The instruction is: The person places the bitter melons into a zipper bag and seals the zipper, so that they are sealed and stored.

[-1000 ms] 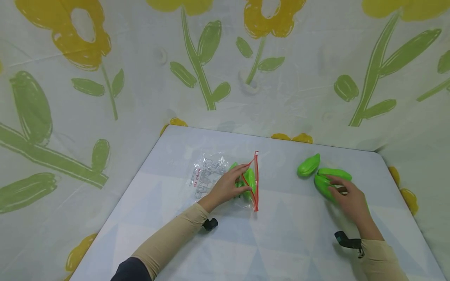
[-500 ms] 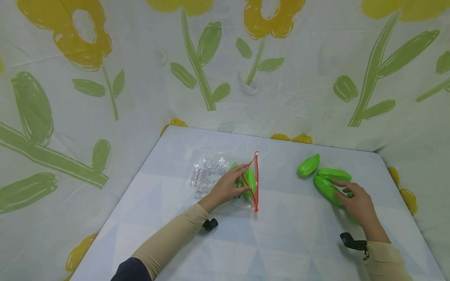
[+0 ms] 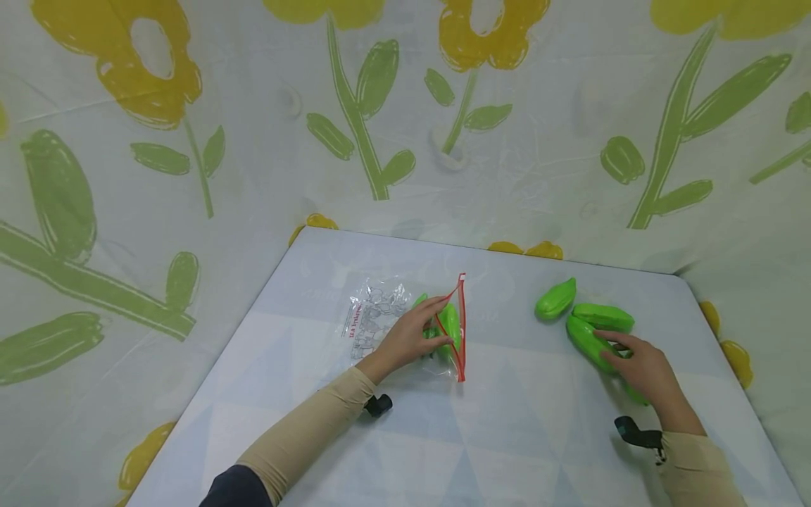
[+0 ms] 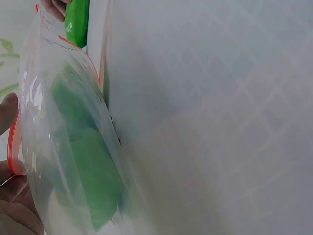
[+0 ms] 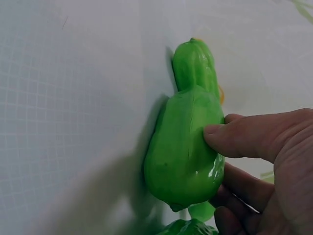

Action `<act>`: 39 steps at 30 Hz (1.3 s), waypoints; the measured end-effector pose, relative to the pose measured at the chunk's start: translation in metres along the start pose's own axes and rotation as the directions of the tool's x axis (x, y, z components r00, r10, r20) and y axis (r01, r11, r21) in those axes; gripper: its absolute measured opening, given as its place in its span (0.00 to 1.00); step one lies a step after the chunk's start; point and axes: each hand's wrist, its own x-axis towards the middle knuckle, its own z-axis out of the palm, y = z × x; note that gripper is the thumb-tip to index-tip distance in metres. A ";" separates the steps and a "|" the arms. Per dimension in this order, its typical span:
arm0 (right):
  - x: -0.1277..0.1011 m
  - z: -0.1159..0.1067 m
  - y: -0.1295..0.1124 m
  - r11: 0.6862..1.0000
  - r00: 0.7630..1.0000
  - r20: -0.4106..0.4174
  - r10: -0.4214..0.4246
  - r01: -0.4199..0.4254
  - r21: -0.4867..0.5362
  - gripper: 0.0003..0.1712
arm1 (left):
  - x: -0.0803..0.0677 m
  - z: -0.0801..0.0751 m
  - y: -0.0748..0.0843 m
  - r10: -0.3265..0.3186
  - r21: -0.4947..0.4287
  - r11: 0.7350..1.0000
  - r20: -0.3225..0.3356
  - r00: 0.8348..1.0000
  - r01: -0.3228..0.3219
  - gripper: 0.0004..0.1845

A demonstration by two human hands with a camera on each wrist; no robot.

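With its fingers and thumb, my left hand (image 3: 405, 338) holds the red-edged mouth of a clear zip bag (image 3: 374, 317) apart. Green fruit (image 4: 95, 176) shows blurred through the plastic in the left wrist view. At the right, my right hand (image 3: 646, 370) grips a glossy green papaya-shaped fruit (image 3: 589, 341), thumb on one side and fingers partly hidden on the other. Behind it lies a second green fruit (image 3: 605, 317), and a third green fruit (image 3: 555, 299) is to its left. Part of another green fruit (image 3: 636, 396) shows below my right hand.
Both hands work over a pale table (image 3: 507, 436) with a faint triangle pattern. A white curtain (image 3: 538, 176) printed with flowers hangs round its back and sides. A black wrist camera (image 3: 379, 405) sits by the left wrist, another black camera (image 3: 633, 433) by the right.
My right hand has shifted a little to the right and nearer, along the gripped papaya-shaped fruit, and more of that fruit shows. My left hand and the zip bag have stayed in place.
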 end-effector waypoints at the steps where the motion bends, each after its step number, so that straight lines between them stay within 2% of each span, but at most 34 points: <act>1: 0.000 0.000 0.000 1.000 1.000 0.000 0.002 -0.002 -0.005 0.31 | 0.000 0.000 0.000 -0.001 0.000 1.000 0.000 1.000 0.001 0.42; 19: 0.005 0.009 -0.013 1.000 1.000 0.027 0.004 -0.004 -0.001 0.39 | 0.000 0.000 0.000 0.001 0.001 1.000 -0.002 1.000 -0.001 0.42; 31: 0.005 0.022 -0.025 1.000 0.999 -0.028 -0.022 0.023 0.016 0.39 | -0.001 -0.001 0.000 0.009 -0.006 1.000 -0.002 1.000 -0.009 0.42; 39: 0.006 0.037 -0.034 0.994 0.997 -0.054 -0.054 0.058 0.089 0.38 | -0.001 0.000 -0.002 0.000 0.000 1.000 0.001 1.000 0.000 0.42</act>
